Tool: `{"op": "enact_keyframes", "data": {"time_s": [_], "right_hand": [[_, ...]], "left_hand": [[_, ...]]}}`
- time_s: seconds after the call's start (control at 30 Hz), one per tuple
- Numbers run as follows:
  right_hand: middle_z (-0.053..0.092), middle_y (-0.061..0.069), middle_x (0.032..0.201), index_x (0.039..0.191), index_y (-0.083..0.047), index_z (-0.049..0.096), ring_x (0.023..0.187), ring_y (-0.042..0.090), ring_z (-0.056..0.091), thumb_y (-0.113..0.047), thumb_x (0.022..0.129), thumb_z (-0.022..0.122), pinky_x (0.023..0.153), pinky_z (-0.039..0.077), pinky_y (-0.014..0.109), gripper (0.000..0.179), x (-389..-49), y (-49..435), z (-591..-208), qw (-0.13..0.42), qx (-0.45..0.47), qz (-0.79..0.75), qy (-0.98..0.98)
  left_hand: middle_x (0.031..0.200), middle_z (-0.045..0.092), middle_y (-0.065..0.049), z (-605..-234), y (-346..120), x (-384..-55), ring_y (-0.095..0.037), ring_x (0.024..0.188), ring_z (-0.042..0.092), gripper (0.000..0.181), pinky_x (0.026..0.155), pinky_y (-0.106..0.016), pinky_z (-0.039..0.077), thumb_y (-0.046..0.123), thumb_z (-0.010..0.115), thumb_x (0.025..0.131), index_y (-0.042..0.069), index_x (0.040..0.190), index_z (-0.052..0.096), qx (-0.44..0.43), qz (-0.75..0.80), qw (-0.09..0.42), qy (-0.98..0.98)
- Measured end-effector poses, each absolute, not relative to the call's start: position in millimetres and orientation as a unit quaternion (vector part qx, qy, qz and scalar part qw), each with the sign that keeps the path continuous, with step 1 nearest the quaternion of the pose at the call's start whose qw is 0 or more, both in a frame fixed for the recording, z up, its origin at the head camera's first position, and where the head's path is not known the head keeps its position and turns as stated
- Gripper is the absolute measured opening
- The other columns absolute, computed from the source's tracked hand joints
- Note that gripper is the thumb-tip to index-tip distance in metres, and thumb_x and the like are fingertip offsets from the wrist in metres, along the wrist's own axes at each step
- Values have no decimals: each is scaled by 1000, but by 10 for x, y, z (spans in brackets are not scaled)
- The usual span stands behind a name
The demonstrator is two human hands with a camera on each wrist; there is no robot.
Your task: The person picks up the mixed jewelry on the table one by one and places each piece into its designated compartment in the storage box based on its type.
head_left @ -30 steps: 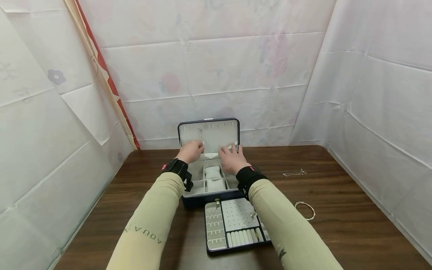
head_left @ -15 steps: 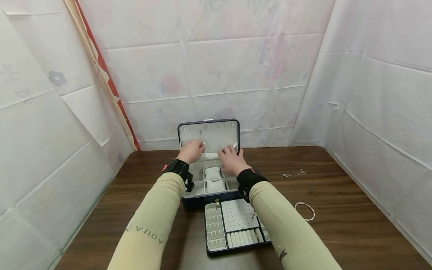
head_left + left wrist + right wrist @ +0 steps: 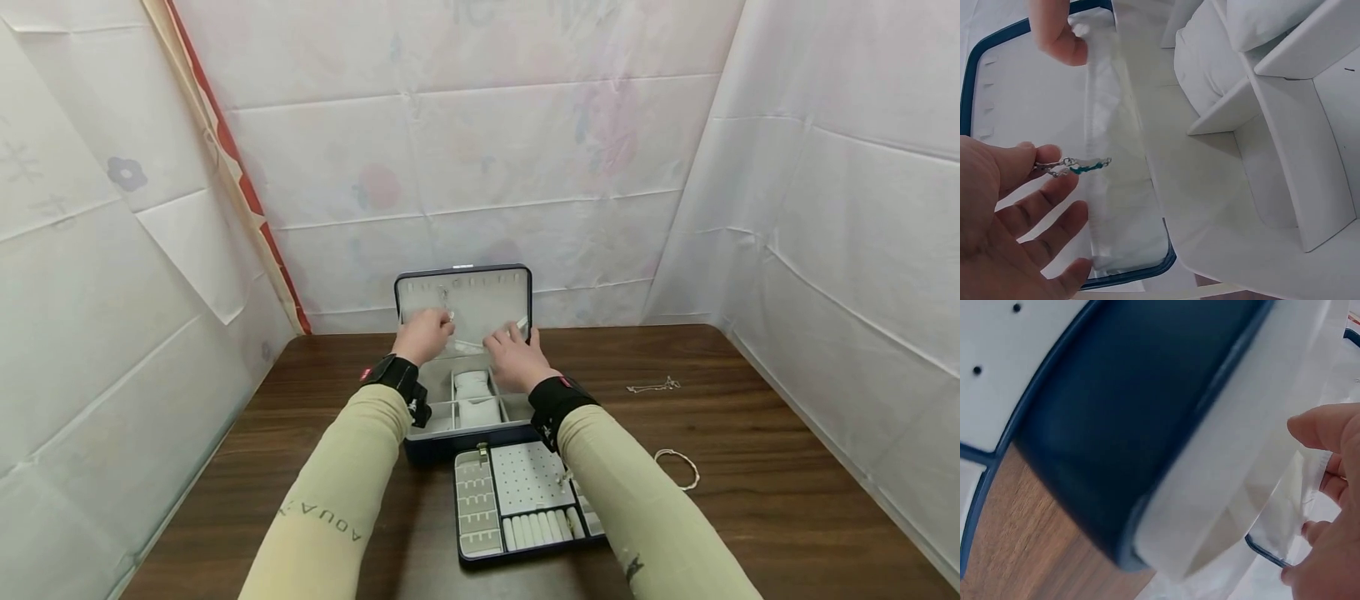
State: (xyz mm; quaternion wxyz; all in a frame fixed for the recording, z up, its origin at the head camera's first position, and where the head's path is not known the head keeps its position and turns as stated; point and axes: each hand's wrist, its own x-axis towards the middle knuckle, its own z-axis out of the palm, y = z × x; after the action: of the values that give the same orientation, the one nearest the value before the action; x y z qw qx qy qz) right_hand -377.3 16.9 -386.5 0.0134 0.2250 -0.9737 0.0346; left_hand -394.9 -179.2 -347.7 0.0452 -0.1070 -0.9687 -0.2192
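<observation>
A jewelry box (image 3: 472, 440) stands with its lid (image 3: 480, 292) raised. My left hand (image 3: 422, 335) is in front of the lid's left half. In the left wrist view, its thumb and index finger pinch a silver chain (image 3: 1066, 164) with a teal part (image 3: 1088, 167). Another bit of chain shows at a lid hook (image 3: 444, 293). My right hand (image 3: 517, 360) is at the lid's lower right, with fingers curled over the edge of the pale fabric pocket (image 3: 1100, 94). Its thumb stands apart in the right wrist view.
A lift-out tray (image 3: 480, 560) with ring rolls and a pegboard lies before the box, partly under my right forearm. To the right are a thin chain (image 3: 654, 385) and a bracelet (image 3: 686, 458). White pillows (image 3: 478, 412) fill the middle compartments. A white curtain (image 3: 465, 167) hangs behind.
My right fingers have bent in at the pocket's edge. My left hand has shifted up slightly, still pinching the chain. The box and tray have stayed in place.
</observation>
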Motion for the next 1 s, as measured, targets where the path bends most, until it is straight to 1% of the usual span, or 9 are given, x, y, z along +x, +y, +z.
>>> {"op": "enact_keyframes", "data": {"time_s": [0.17, 0.3, 0.5, 0.6, 0.7, 0.77, 0.8, 0.9, 1.0], "right_hand": [[48, 3, 152, 148, -19, 52, 154, 33, 22, -18, 101, 63, 121, 12, 68, 48, -3770, 186, -3857, 24, 235, 15, -972], [50, 3, 149, 147, -19, 55, 154, 33, 24, -17, 101, 63, 121, 12, 69, 47, -3757, 189, -3838, 22, 242, 12, -970], [52, 4, 147, 148, -20, 54, 154, 33, 23, -16, 101, 63, 120, 12, 70, 47, -3747, 194, -3836, 14, 251, 11, -968], [52, 4, 148, 149, -20, 53, 154, 33, 24, -15, 102, 63, 120, 11, 70, 48, -3740, 202, -3831, 13, 253, 10, -967], [51, 3, 148, 149, -21, 53, 154, 33, 25, -13, 102, 62, 120, 12, 71, 49, -3731, 210, -3832, 16, 253, 9, -967], [51, 2, 148, 149, -22, 53, 154, 32, 25, -13, 101, 62, 120, 13, 70, 49, -3729, 213, -3837, 17, 253, 10, -967], [51, 2, 148, 149, -22, 52, 154, 31, 25, -13, 101, 62, 120, 12, 70, 50, -3728, 213, -3840, 16, 253, 10, -967], [51, 2, 147, 149, -21, 53, 153, 30, 26, -12, 100, 64, 120, 11, 70, 50, -3730, 214, -3849, 17, 253, 16, -967], [52, 2, 146, 148, -21, 54, 152, 29, 27, -12, 99, 65, 120, 10, 71, 51, -3732, 215, -3852, 22, 256, 22, -966]], "left_hand": [[86, 60, -7, -3462, -1808, -3959, -26, 81, 54, 27, 87, -50, 41, 21, 49, 109, 3, 104, 68, -105, -248, 55, -961], [82, 56, -7, -3460, -1842, -3981, -25, 75, 52, 26, 76, -43, 42, 20, 50, 109, 2, 100, 67, -112, -250, 72, -959], [92, 68, -9, -3492, -1892, -4008, -23, 74, 55, 25, 67, -37, 44, 21, 56, 107, 5, 104, 75, -105, -249, 124, -955], [80, 63, -7, -3502, -1895, -4015, -22, 68, 53, 26, 62, -35, 41, 22, 59, 105, 6, 90, 73, -91, -265, 147, -949], [64, 47, -2, -3512, -1888, -4022, -21, 60, 46, 37, 56, -34, 36, 21, 60, 105, 9, 69, 57, -79, -281, 161, -943], [60, 36, 0, -3517, -1888, -4025, -20, 56, 42, 45, 54, -33, 33, 20, 61, 104, 12, 63, 45, -74, -288, 162, -941], [59, 35, 1, -3518, -1889, -4027, -19, 55, 42, 46, 53, -32, 33, 20, 61, 104, 14, 63, 43, -74, -288, 162, -941], [60, 43, -1, -3518, -1889, -4031, -20, 57, 45, 42, 55, -33, 35, 18, 61, 104, 13, 64, 48, -72, -288, 161, -941], [73, 63, -6, -3509, -1892, -4033, -22, 65, 55, 27, 61, -34, 42, 16, 62, 103, 8, 78, 67, -66, -293, 158, -941]]}}
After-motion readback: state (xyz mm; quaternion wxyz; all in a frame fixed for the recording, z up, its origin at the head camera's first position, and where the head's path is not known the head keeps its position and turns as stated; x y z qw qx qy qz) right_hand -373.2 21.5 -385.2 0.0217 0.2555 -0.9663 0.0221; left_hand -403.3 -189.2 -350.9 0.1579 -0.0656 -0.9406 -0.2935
